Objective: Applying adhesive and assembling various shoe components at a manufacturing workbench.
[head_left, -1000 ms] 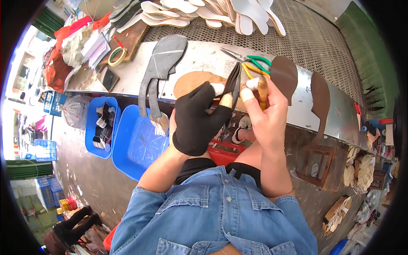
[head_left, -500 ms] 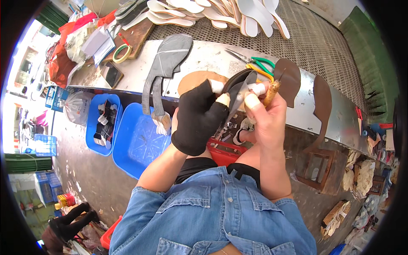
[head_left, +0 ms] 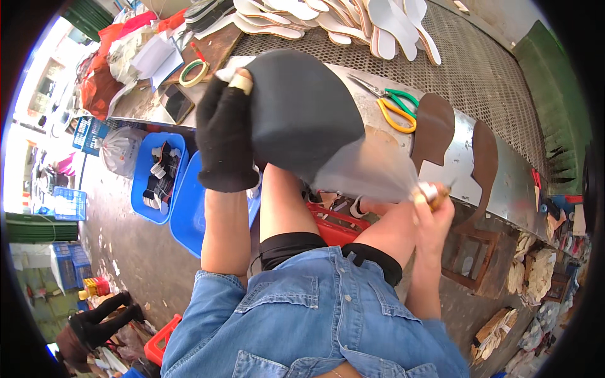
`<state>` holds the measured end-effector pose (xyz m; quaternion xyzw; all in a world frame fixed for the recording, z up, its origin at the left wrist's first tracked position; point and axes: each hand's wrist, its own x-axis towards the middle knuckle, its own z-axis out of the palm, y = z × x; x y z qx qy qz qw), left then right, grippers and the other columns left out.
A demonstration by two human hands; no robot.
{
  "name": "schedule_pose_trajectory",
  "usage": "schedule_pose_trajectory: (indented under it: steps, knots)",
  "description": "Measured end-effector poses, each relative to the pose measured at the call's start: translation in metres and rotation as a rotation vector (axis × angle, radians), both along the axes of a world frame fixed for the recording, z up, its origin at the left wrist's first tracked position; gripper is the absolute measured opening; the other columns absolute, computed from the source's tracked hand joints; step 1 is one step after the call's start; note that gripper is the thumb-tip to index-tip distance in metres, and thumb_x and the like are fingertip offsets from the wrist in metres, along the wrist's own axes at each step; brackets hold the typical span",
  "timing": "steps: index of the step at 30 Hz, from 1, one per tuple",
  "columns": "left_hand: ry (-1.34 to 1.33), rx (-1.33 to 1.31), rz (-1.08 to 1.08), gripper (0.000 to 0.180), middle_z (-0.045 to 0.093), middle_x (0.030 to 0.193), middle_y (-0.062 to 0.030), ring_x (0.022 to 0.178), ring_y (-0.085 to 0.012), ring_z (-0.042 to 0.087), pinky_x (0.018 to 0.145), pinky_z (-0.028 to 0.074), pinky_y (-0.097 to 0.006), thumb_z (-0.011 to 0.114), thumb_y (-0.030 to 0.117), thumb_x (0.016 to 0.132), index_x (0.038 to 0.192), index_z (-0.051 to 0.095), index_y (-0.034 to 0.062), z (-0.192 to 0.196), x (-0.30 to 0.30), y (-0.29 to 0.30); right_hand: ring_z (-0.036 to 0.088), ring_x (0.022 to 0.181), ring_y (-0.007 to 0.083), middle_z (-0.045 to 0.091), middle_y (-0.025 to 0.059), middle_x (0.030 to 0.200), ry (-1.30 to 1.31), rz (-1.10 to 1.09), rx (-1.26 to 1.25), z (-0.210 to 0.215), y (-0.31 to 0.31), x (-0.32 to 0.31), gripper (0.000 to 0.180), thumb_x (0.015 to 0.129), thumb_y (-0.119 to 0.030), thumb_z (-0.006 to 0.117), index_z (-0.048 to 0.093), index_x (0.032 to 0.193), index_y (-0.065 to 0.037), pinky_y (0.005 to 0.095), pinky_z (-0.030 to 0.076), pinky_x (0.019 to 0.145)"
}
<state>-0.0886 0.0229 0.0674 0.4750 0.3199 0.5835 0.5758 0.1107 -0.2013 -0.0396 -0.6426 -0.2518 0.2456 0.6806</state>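
1. The black curved piece [head_left: 305, 110] is being held up at the front edge of the metal bench [head_left: 513, 179].
2. The gloved left hand [head_left: 227, 132] is gripping its left side; firm support is probably helping.
3. A blurred translucent strip [head_left: 375, 173] is spanning toward the right hand [head_left: 435, 217], which is apparently pinching it alongside a wooden-handled tool [head_left: 438, 199]; even tension and a guarded point seem wise.
4. Scissors [head_left: 398, 116] are lying beyond.

dk flr [head_left: 142, 264], metal-top tbl [head_left: 513, 179]

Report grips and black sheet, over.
Left grip holding broad curved black sheet. Right grip around wooden-handled tool. Blurred translucent grey strip between. Yellow-and-green-handled scissors lie apart.
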Motion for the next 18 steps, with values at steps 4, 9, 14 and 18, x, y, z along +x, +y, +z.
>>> schedule_pose_trajectory:
  steps: [4,9,14,18]
  knots:
    - [-0.083,0.030,-0.045,0.023,0.063,0.093,-0.0039,0.083,-0.0104,0.058,0.075,0.045,-0.023,0.056,0.022,0.093,0.103,0.062,0.0016,0.020,-0.023,0.010,0.044,0.064,0.0058,0.052,-0.0041,0.072,-0.345,-0.244,-0.405,-0.071,-0.118,0.043,0.011,0.079,-0.004,0.063,0.054,0.084,-0.001,0.0231,0.040,0.056]
    - [-0.006,0.018,-0.132,0.030,0.063,0.101,-0.0064,0.089,-0.0137,0.060,0.080,0.046,-0.025,0.060,0.020,0.090,0.112,0.059,-0.0002,0.027,-0.012,-0.007,0.056,0.067,0.0361,0.055,0.0155,0.068,-0.645,-0.593,-1.160,-0.162,-0.308,0.082,0.028,0.068,-0.012,0.072,0.051,0.082,0.001,0.0425,0.045,0.064]
    - [0.056,-0.018,-0.595,0.027,0.064,0.101,-0.0056,0.091,-0.0125,0.061,0.078,0.048,-0.025,0.062,0.014,0.088,0.111,0.061,0.0021,0.025,0.015,-0.034,0.057,0.077,0.0302,0.056,0.0124,0.084,-0.730,-0.506,-1.172,-0.115,-0.310,0.105,0.029,0.074,-0.020,0.075,0.060,0.090,-0.002,0.0374,0.046,0.072]
    - [0.308,0.077,-0.880,0.020,0.064,0.090,-0.0022,0.083,-0.0071,0.056,0.074,0.046,-0.024,0.064,0.013,0.087,0.103,0.063,0.0017,0.026,0.033,-0.045,0.047,0.072,0.0085,0.056,-0.0006,0.091,-0.518,-0.148,-0.264,0.032,-0.115,0.052,0.037,0.076,-0.018,0.072,0.063,0.108,0.000,0.0227,0.039,0.064]
